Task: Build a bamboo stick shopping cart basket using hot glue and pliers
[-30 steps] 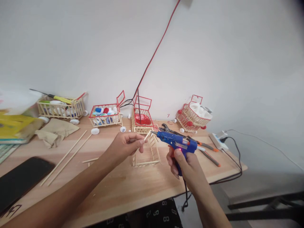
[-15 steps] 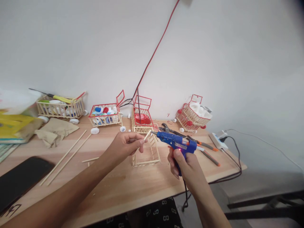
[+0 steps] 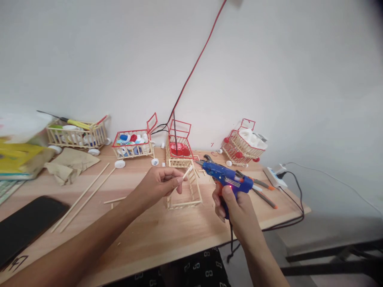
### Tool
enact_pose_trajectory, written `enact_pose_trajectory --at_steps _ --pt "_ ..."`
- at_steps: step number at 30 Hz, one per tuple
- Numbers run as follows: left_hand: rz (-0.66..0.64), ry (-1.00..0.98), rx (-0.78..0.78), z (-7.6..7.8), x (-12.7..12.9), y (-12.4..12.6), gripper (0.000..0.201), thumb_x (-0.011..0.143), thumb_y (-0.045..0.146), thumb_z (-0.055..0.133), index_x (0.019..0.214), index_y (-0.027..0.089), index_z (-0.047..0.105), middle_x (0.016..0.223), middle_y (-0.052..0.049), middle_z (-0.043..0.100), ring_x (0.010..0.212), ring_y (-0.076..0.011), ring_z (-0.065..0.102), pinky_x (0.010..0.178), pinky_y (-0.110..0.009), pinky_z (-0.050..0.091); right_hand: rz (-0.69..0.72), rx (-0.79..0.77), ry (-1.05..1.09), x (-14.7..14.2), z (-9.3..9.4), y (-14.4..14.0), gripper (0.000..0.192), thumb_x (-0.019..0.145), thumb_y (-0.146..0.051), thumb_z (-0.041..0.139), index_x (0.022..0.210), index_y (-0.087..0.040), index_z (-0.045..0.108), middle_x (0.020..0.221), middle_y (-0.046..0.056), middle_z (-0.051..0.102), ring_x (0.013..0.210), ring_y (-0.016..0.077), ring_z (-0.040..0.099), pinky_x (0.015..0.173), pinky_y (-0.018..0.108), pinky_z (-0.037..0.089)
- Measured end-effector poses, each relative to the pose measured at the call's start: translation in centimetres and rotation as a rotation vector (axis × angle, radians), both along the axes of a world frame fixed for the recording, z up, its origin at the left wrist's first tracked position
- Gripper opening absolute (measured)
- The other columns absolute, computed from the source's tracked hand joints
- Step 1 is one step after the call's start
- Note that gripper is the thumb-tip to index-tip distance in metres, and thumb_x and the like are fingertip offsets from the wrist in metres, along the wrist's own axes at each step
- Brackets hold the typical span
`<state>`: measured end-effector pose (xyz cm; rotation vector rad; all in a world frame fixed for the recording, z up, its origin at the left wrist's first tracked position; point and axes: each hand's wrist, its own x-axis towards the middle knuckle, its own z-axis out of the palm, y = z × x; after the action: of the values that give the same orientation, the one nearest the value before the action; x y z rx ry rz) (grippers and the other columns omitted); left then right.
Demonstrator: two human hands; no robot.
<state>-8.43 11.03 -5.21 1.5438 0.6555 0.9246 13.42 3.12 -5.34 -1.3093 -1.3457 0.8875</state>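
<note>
My left hand (image 3: 160, 184) pinches a short wooden stick (image 3: 187, 172), its tip raised over a small open cart frame of pale sticks (image 3: 187, 191) on the wooden table (image 3: 155, 235). My right hand (image 3: 231, 203) grips a blue glue gun (image 3: 226, 179) with a red light on its side. The gun's nozzle points left and sits a little to the right of the stick's tip, apart from it.
Several stick carts with red trim stand along the wall: one with bottle caps (image 3: 133, 144), one with a red lid (image 3: 178, 149), one tipped over (image 3: 243, 145). Pliers (image 3: 257, 189), long sticks (image 3: 86, 195), a black phone (image 3: 26, 223), crumpled paper (image 3: 70, 163) and a power strip (image 3: 275, 175) lie around.
The glue gun has drawn back to the right, away from the stick's tip. My left hand has lowered the stick slightly toward the cart frame.
</note>
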Motion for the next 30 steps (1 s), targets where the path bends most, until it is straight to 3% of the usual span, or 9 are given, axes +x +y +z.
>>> enact_pose_trajectory --at_steps 4,7,12,16,30 --pt "0.008 -0.005 -0.061 -0.1 0.0 0.1 0.029 0.081 0.039 0.066 0.080 0.011 0.066 0.066 -0.003 0.064 0.044 -0.0042 0.039 0.042 -0.019 0.028 0.072 0.098 0.081 -0.3 0.3 -0.5 0.043 0.091 -0.059 0.047 0.079 -0.017 0.051 0.064 -0.001 0.052 0.043 0.0058 0.040 0.041 0.020 0.031" --pt "0.025 -0.116 -0.150 -0.1 0.0 0.3 0.027 0.078 0.039 0.070 0.081 0.012 0.068 0.070 -0.003 0.065 0.048 -0.0051 0.043 0.045 -0.019 0.033 0.129 0.057 0.105 -0.6 0.4 -0.9 0.043 0.090 -0.060 0.048 0.083 -0.018 0.051 0.068 0.000 0.055 0.044 0.0063 0.041 0.040 0.020 0.031" --pt "0.025 -0.313 -0.346 -0.3 -0.5 0.9 0.025 0.071 0.034 0.078 0.078 0.011 0.070 0.064 -0.001 0.059 0.055 -0.0056 0.048 0.051 -0.018 0.037 0.217 -0.049 -0.034 -0.7 -0.4 -1.4 0.050 0.091 -0.060 0.043 0.070 -0.016 0.052 0.050 -0.004 0.043 0.040 0.0067 0.037 0.039 0.020 0.026" --pt "-0.001 -0.376 -0.420 -0.5 -0.7 1.3 0.025 0.068 0.031 0.081 0.077 0.010 0.070 0.061 0.001 0.056 0.055 -0.0049 0.049 0.050 -0.016 0.038 0.231 -0.087 -0.092 -0.7 -1.4 -2.0 0.050 0.092 -0.059 0.042 0.067 -0.017 0.051 0.048 -0.005 0.040 0.039 0.0068 0.035 0.039 0.020 0.025" --pt "-0.016 -0.408 -0.450 -0.6 -0.6 1.3 0.026 0.067 0.029 0.082 0.075 0.008 0.069 0.059 0.000 0.057 0.053 -0.0043 0.049 0.048 -0.016 0.037 0.233 -0.131 -0.153 -1.6 -1.9 -2.5 0.051 0.091 -0.059 0.042 0.063 -0.018 0.048 0.043 -0.006 0.037 0.036 0.0064 0.033 0.038 0.021 0.024"
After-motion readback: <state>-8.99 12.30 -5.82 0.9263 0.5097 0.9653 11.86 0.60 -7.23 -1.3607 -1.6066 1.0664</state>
